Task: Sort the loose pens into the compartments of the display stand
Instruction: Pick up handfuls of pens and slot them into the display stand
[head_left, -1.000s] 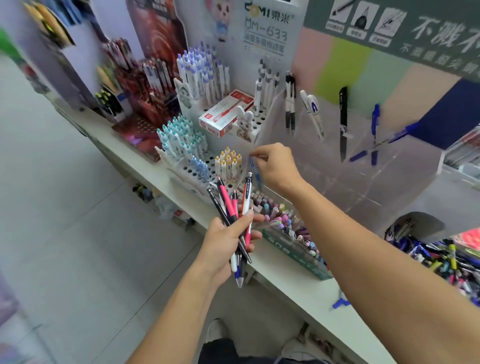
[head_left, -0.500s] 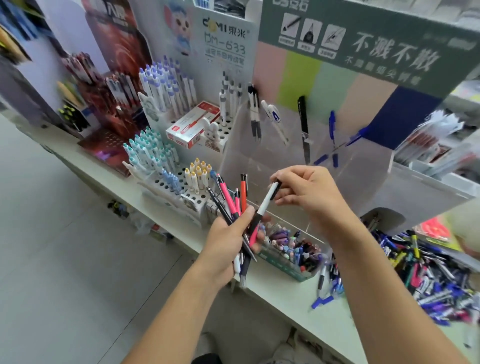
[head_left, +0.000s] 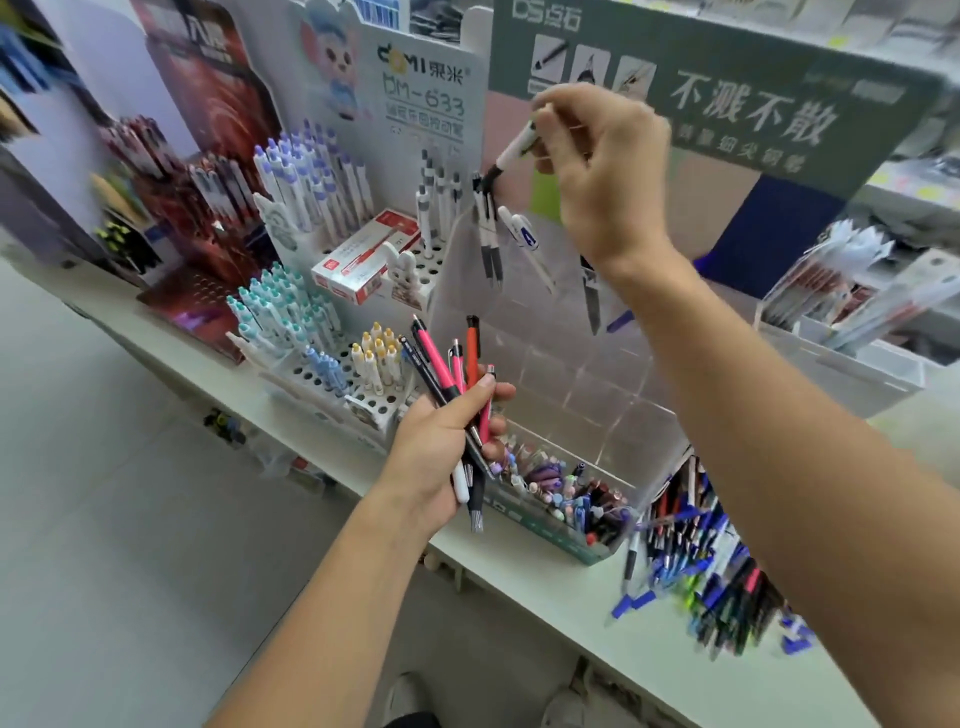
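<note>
A white pen with a black tip (head_left: 511, 150) is pinched between the fingertips (head_left: 543, 111) of the right hand (head_left: 597, 171), which is raised to the top row of the clear display stand (head_left: 597, 374), the tip pointing down and left toward the compartment where two white-and-black pens (head_left: 488, 234) are already hung. A fanned bunch of pens (head_left: 457, 374), pink, orange and black, is clasped in the closed left hand (head_left: 441, 452) just in front of the stand's lower cells. More loose pens (head_left: 701, 561) are heaped on the white counter (head_left: 545, 597) to the right. The step in hand is judged to be the placing of one pen with its matching kind; whether the tip has entered the slot cannot be told, the view being blurred. A steady downward slide and a release are called for next.
</note>
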